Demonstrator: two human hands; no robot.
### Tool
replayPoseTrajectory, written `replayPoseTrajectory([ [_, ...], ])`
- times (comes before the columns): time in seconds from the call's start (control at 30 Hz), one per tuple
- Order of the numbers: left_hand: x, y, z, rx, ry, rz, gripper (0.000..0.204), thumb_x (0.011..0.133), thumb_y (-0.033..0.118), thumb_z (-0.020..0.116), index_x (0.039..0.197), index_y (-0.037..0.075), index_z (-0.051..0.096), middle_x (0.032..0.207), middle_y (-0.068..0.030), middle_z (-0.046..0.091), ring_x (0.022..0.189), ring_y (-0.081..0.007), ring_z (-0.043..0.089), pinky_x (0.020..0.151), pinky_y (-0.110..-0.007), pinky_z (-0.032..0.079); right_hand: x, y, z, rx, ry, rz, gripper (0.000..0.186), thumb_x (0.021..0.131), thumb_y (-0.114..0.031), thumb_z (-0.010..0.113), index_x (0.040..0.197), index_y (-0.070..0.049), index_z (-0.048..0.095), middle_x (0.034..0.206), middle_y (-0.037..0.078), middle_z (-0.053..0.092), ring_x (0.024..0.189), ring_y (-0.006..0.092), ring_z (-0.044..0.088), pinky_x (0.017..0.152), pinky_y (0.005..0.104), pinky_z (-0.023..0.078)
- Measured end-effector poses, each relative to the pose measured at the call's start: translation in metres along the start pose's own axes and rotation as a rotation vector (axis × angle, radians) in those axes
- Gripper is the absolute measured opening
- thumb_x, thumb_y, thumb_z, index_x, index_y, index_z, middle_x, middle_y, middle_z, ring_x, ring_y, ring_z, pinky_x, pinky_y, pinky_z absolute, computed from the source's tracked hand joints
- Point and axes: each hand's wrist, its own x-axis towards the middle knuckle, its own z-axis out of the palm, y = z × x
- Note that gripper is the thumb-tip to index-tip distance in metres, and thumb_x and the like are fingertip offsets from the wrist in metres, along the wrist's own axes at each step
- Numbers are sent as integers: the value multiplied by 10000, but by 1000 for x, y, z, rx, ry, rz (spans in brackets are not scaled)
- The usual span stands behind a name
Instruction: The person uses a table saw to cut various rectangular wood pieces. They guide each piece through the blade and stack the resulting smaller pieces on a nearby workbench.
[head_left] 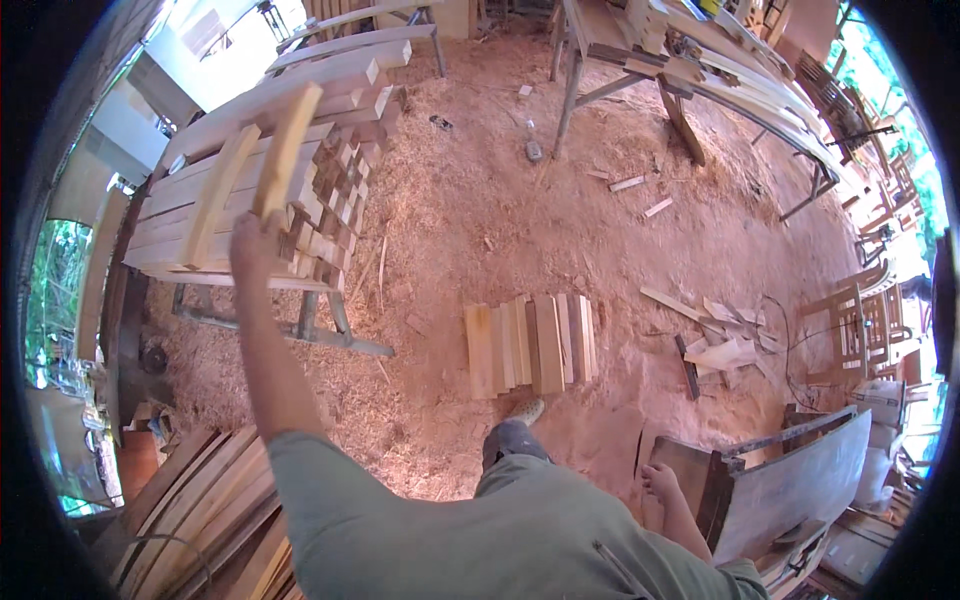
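My left arm reaches out to the far left, and my left hand (256, 238) is closed around the near end of a pale wooden plank (290, 145). That plank is tilted up over a large stack of timber (165, 235) on a trestle. Another loose plank (222, 195) lies across the stack, just left of the held one. At the lower right, my right hand (660, 483) hangs beside a dark-edged box-like bench (708, 485). Its fingers are loosely curled, and nothing shows in them.
A row of short boards (545, 345) lies on the sawdust-covered floor (450, 220) ahead of my foot. Offcuts (725, 350) lie to their right. A workbench (700, 70) with timber stands at the far right. Long curved boards (200, 510) are piled at the lower left.
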Motion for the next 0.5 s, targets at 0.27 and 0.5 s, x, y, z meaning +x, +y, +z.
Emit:
replayPoseTrajectory([
  [0.27, 83, -69, 75, 213, 139, -318, 338, 884, 238, 561, 1113, 16, 672, 1203, -193, 638, 1134, -360, 603, 981, -497, 461, 5, -14, -12, -64, 59, 71, 314, 909, -255, 621, 1138, -39, 619, 858, 55, 618, 649, 151, 581, 537, 323, 484],
  [0.5, 101, -116, 85, 252, 199, -379, 255, 853, 206, 569, 969, 41, 724, 1031, -210, 694, 952, -364, 683, 810, -474, 550, 15, -29, -12, -68, 186, 24, 326, 923, -233, 603, 1192, -50, 587, 851, 47, 607, 630, 149, 575, 513, 318, 479],
])
